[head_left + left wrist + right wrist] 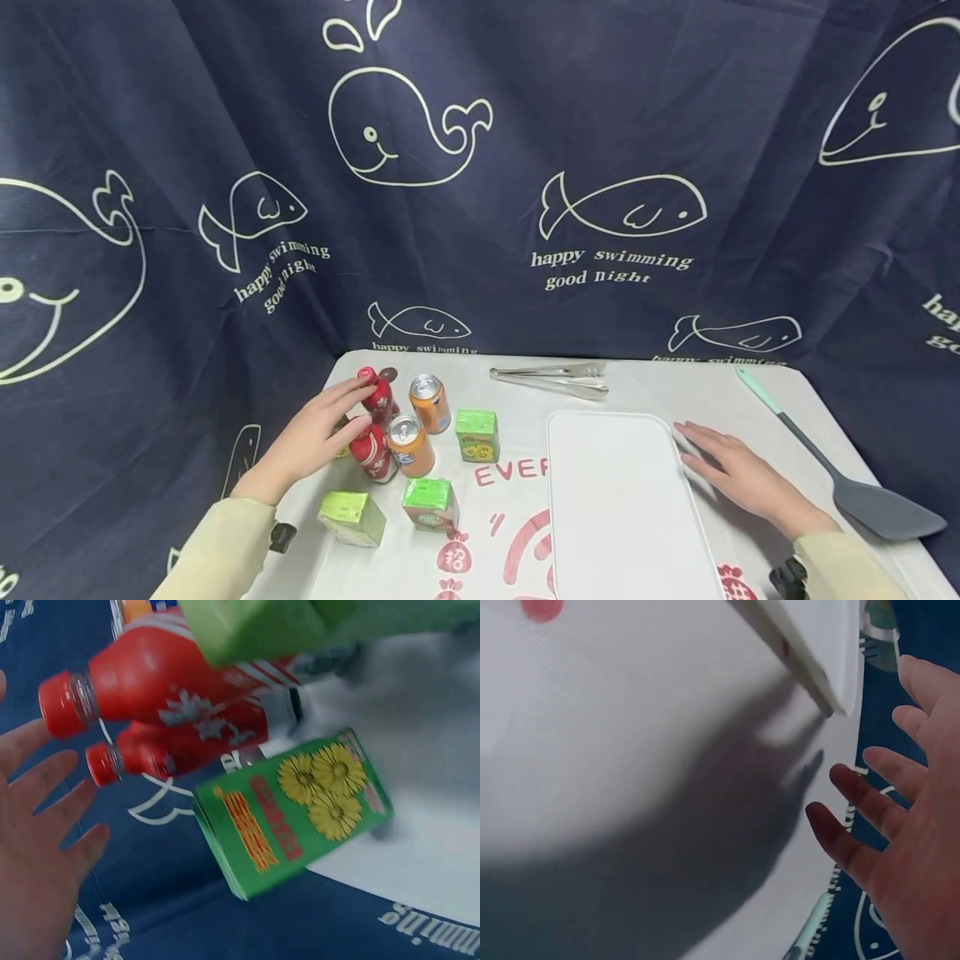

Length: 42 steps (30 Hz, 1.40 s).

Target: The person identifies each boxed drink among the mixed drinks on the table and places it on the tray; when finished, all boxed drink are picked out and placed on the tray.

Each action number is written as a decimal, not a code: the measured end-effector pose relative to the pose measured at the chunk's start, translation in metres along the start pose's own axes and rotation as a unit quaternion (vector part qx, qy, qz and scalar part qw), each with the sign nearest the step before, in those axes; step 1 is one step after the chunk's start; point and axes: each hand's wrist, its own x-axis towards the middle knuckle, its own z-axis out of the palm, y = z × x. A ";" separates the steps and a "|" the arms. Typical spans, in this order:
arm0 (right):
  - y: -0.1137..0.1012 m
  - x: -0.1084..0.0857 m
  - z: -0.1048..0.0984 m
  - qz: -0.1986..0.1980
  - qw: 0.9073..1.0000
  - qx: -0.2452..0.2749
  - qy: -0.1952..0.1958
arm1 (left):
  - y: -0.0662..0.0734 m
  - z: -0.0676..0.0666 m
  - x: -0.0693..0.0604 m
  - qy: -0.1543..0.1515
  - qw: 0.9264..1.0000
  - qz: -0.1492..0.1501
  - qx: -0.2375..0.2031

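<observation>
My left hand [318, 429] hovers with spread fingers over two red bottles, a front one [371, 457] and a back one [380, 400]. In the left wrist view, its fingertips lie beside the red caps, gripping nothing; whether they touch is unclear. Two orange cans [431, 407] stand right of the bottles. A green drink carton with yellow flowers [292, 814] is close to the bottles in that view. Beside the right edge of a white rectangular tray [622, 508] is my right hand [742, 475], fingers extended and holding nothing. The right wrist view shows a gap between fingers and tray.
More drink cartons stand at the front left, a light green one [352, 518] and a green-and-brown one [431, 504]; another green carton [477, 437] is right of the cans. Metal tongs [551, 379] lie at the back. A grey spatula [840, 471] lies far right.
</observation>
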 end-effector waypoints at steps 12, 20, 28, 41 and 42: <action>0.013 0.000 0.006 0.013 0.997 0.075 -0.004 | -0.024 -0.012 -0.025 0.013 0.998 -0.054 -0.040; 0.020 -0.001 0.010 0.042 0.994 0.104 0.002 | -0.047 -0.011 -0.040 0.026 0.994 -0.078 -0.069; 0.020 0.002 0.014 0.060 0.989 0.135 -0.004 | -0.063 -0.003 -0.053 0.036 0.991 -0.085 -0.094; 0.027 0.005 0.028 0.058 0.989 0.135 0.014 | -0.071 0.010 -0.057 0.051 0.992 -0.083 -0.080; 0.027 0.005 0.029 0.058 0.989 0.135 0.012 | -0.072 0.011 -0.058 0.049 0.992 -0.086 -0.082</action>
